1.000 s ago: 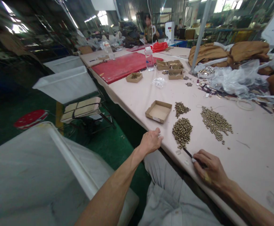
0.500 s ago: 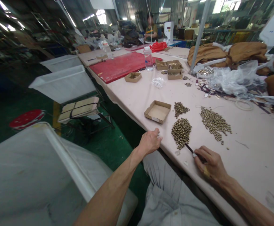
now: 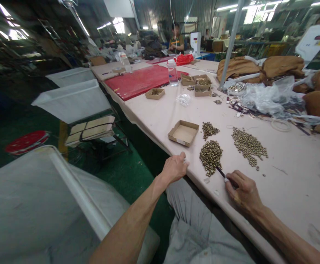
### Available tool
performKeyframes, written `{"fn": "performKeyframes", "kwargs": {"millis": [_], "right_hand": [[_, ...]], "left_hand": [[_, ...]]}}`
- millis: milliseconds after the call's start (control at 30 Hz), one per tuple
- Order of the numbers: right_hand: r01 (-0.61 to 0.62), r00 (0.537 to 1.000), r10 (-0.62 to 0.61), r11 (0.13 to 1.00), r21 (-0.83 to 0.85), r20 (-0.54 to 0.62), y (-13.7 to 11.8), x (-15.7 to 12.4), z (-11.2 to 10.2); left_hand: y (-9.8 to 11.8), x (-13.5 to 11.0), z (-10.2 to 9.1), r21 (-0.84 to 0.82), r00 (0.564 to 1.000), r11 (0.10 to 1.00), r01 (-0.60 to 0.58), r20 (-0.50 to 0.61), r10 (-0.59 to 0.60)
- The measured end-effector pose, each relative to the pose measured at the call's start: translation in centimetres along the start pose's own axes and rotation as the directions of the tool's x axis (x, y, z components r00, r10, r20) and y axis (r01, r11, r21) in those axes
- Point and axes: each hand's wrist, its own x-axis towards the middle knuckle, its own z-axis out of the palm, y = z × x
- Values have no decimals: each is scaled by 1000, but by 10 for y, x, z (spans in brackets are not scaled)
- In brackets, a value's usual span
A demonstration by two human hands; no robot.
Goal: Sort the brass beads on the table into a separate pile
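My right hand (image 3: 244,189) pinches a thin dark stick-like tool (image 3: 219,171), pale near the fingertips. Its far end touches the lower edge of a heap of small brass-coloured round metal pieces (image 3: 211,156). My left hand (image 3: 175,167) rests at the table's near edge, its fingers curled together with a whitish patch at the fingertips; whatever they hold, if anything, is hidden. Just beyond that hand stands a shallow open cardboard box (image 3: 184,132) with a bare bottom. A smaller heap (image 3: 209,130) lies behind the main one, and a spread-out patch of similar pieces (image 3: 248,145) lies to the right.
Farther back on the table (image 3: 151,113) are small boxes of metal parts (image 3: 202,90), a water bottle (image 3: 172,73) and a red sheet (image 3: 143,80). Plastic bags (image 3: 270,97) and brown material lie right, near a metal pole (image 3: 231,44). A large pale bin (image 3: 39,198) stands left.
The view has tilted slightly, so the table's contents sit a little differently in the picture. Both hands keep nearly the same pose, and the tool's tip stays at the heap.
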Motion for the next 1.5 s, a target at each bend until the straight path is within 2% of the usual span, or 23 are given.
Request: {"fn": "performKeyframes", "kwargs": {"millis": [433,733,1067,1300,1500], "right_hand": [[-80,995,75,993,-83,-59,4,2,-4],[-49,998,46,997,-66,-45,3,0,-3],[-42,996,33,994,-105,-87,6,0,3],[-62,992,55,996,-61,-113,4,-8,0],[-76,993,66,991,-106,-97,2,-3,2]], "left_hand": [[0,1,-2,0,1000,1000,19,10,-19],[-1,1,-1,-16,1000,1000,14,2,-14],[-2,2,1,-1,1000,1000,12,0,-12],[-2,2,1,4,1000,1000,5,-4,-5],[-3,2,1,7,1000,1000,0,-12,0]]}}
